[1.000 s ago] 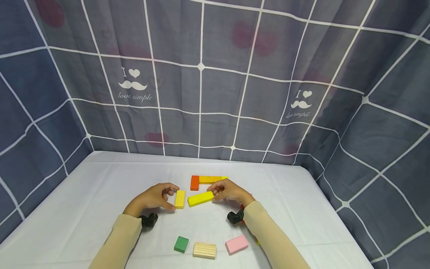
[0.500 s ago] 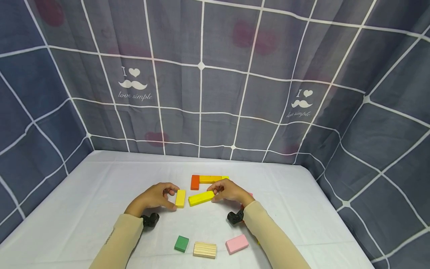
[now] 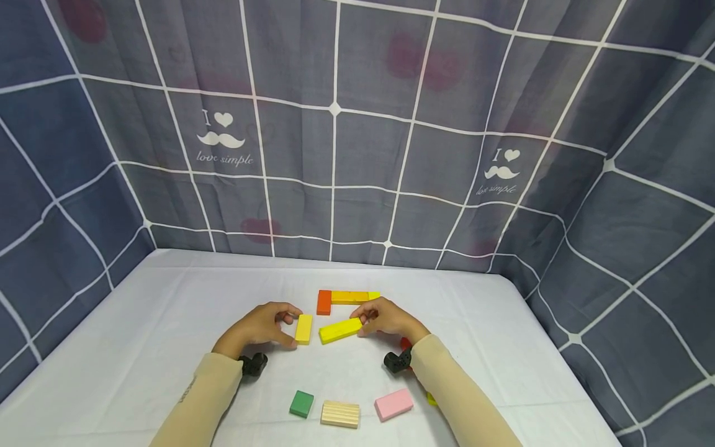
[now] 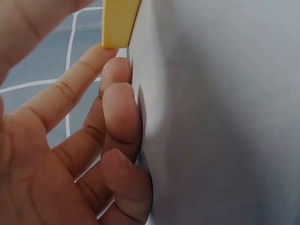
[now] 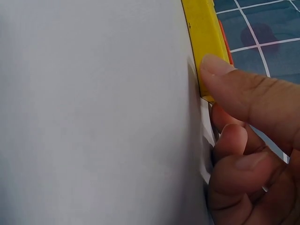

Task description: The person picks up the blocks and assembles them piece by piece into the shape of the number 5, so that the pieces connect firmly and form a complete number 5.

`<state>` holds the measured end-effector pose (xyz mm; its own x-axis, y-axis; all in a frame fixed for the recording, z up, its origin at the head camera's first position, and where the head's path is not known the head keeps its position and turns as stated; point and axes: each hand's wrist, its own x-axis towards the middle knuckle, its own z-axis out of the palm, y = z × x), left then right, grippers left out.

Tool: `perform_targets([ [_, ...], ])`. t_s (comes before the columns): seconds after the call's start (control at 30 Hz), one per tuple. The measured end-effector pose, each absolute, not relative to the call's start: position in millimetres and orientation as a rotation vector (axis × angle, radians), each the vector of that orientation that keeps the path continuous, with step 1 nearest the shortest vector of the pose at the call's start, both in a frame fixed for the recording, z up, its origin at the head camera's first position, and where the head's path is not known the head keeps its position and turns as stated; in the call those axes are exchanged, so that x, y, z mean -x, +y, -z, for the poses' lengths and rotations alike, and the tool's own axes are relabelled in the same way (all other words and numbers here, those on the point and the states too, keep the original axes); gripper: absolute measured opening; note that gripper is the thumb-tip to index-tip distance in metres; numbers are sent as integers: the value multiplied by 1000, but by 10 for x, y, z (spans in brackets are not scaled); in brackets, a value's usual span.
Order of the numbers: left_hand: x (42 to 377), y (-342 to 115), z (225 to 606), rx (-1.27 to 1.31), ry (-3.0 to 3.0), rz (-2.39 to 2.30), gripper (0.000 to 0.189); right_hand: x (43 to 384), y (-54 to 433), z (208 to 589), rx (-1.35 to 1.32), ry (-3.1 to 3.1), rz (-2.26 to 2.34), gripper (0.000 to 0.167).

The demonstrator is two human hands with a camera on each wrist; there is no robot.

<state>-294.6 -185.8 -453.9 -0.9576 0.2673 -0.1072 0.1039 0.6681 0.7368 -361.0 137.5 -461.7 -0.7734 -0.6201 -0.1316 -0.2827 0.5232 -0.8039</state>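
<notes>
My left hand (image 3: 261,325) holds a short yellow block (image 3: 303,329) between thumb and index finger, one at each end. In the left wrist view that yellow block (image 4: 118,23) is cut off by the top edge, and the other fingers curl against the cloth. To the right, my right hand (image 3: 390,318) pinches the near end of a longer, brighter yellow block (image 3: 339,331), which lies slanted with its free end toward the short one. The right wrist view has the thumb pressed on the side of this long yellow block (image 5: 206,37). A small gap separates the two blocks.
Behind the hands, an orange block (image 3: 324,302) stands against a row of yellow blocks (image 3: 349,297). Nearer lie a green block (image 3: 301,403), a ridged wooden block (image 3: 340,415) and a pink block (image 3: 393,405). Red and yellow-green pieces are partly hidden by the right arm.
Both hands have slid slightly to the right, each with its yellow block. The gap between the blocks looks about the same. The other blocks stay put.
</notes>
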Motion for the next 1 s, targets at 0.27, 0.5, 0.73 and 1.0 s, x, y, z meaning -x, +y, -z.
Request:
perform_targets([
  [0.27,2971,-1777,4573,-328,2709,-1117,61,3609,1446,4632,722,2349,1160,33],
  [0.5,2984,-1693,4569,-326,2709,-1115,62,3605,1507,4625,663,2349,1170,33],
  [0.73,2966,-1611,4532,-248,2719,-1093,65,3591,1544,4615,650,2331,1191,33],
  [1.0,2964,-1580,4531,-233,2724,-1108,52,3570,1575,4594,651,2293,1230,34],
])
